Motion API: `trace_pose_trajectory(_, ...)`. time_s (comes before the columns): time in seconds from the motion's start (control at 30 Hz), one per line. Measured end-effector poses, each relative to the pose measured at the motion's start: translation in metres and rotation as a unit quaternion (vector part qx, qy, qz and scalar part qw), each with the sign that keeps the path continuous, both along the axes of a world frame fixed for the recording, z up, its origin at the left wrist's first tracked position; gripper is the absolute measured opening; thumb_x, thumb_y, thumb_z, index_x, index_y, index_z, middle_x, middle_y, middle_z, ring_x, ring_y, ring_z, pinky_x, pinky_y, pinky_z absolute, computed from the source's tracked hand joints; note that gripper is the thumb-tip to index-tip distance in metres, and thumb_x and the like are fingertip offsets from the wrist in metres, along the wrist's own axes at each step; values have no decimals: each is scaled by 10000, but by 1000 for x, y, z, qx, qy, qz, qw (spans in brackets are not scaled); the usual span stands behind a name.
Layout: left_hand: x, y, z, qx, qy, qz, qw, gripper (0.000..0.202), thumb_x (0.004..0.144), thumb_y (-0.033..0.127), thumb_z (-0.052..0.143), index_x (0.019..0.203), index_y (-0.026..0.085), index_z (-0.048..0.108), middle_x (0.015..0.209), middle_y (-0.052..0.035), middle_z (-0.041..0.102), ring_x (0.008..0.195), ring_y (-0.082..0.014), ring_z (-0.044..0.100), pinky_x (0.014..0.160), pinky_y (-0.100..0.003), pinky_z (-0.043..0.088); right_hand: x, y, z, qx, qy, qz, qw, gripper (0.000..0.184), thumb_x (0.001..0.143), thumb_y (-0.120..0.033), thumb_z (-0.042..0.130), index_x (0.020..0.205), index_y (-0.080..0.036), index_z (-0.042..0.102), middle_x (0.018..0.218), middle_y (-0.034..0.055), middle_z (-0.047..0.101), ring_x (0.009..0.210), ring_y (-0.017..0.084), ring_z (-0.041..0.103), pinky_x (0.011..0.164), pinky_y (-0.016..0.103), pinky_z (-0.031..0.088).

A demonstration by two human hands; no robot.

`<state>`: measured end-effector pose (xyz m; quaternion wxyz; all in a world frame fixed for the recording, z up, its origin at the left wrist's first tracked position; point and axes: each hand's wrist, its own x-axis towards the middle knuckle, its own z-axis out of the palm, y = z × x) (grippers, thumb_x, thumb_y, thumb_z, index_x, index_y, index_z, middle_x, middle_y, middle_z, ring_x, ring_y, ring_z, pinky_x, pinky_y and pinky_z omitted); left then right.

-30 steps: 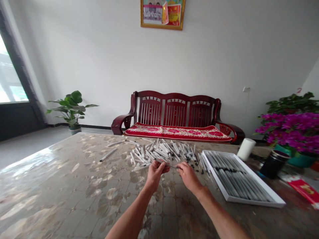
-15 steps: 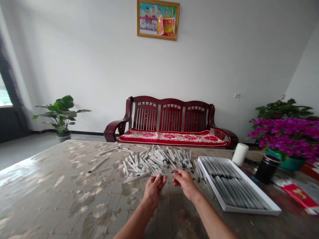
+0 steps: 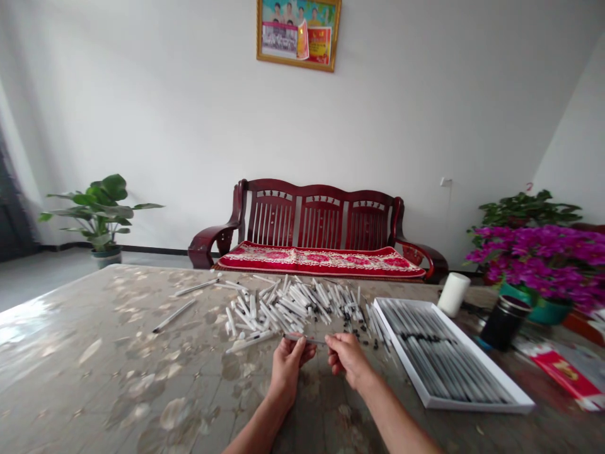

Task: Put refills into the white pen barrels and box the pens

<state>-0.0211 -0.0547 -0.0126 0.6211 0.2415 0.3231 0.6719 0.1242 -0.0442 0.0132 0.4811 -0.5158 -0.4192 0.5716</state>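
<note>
A slim pen lies level between my two hands, just above the table. My left hand is closed on its left part, thumb on top, and a dark tip sticks out to the left. The fingers of my right hand pinch its right end and hide that end. Behind the hands spreads a loose pile of white and clear pen parts. Small black caps are scattered at the pile's right side. To the right, a white box holds rows of pens with dark middles.
Two loose pens, one of them a black-tipped pen, lie at the left on the patterned tablecloth. Right of the box stand a white roll, a dark jar and purple flowers. A wooden bench is behind the table.
The pen has shifted in my hands: its dark tip now shows at the left, and my right hand sits closer over the right end. The view has turned slightly.
</note>
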Motion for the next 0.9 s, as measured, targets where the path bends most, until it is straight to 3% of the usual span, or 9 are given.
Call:
trace_pose_trajectory(0.17,0,0,6,-68,-78,2,995,109,763,85,751,759,130,652,705,-36,730,657,-127,725,643,-196,600,-18,-1,3,19,135,-27,990,537,496,-514,869,830,-175,620,565,-76,554,475,64,526,413,159,412)
trace_pose_trajectory(0.23,-2,-1,10,-84,-92,5,992,136,838,12,629,761,122,646,696,-32,722,636,-104,719,629,-167,594,-27,-3,3,22,199,-25,979,598,407,-442,923,859,-170,641,564,-74,574,486,69,536,424,162,415)
trace_pose_trajectory(0.37,-5,-1,11,-85,-85,-9,993,175,871,-17,555,803,119,643,727,-42,730,629,-101,719,624,-156,596,-37,-1,1,37,189,-64,979,573,404,-461,919,816,-164,654,588,-57,608,503,81,559,403,162,390)
trace_pose_trajectory(0.47,-6,-1,10,-82,-58,-34,994,181,865,-28,558,908,127,639,747,-47,737,629,-106,722,612,-156,597,-26,5,2,57,157,-108,980,545,447,-513,890,793,-169,646,635,-55,623,522,76,576,392,148,370)
trace_pose_trajectory(0.6,-7,0,9,-94,-40,-52,993,262,860,-40,561,1054,129,608,846,-70,753,671,-106,733,630,-162,602,26,15,18,63,89,-148,983,471,544,-511,849,776,-177,611,670,-33,643,573,100,625,398,151,387)
trace_pose_trajectory(0.77,-9,1,10,-98,-38,-54,993,216,858,-19,577,1020,118,620,844,-78,746,653,-115,728,624,-184,609,136,16,55,42,-81,-192,977,270,703,-328,769,692,-186,540,560,-40,589,504,88,589,420,151,410)
trace_pose_trajectory(0.9,-8,1,10,-96,-38,-52,993,175,862,-15,569,962,113,635,811,-78,738,638,-116,721,616,-193,608,216,11,75,-9,-304,-203,931,278,792,-244,653,593,-197,465,437,-63,481,390,77,494,369,153,334)
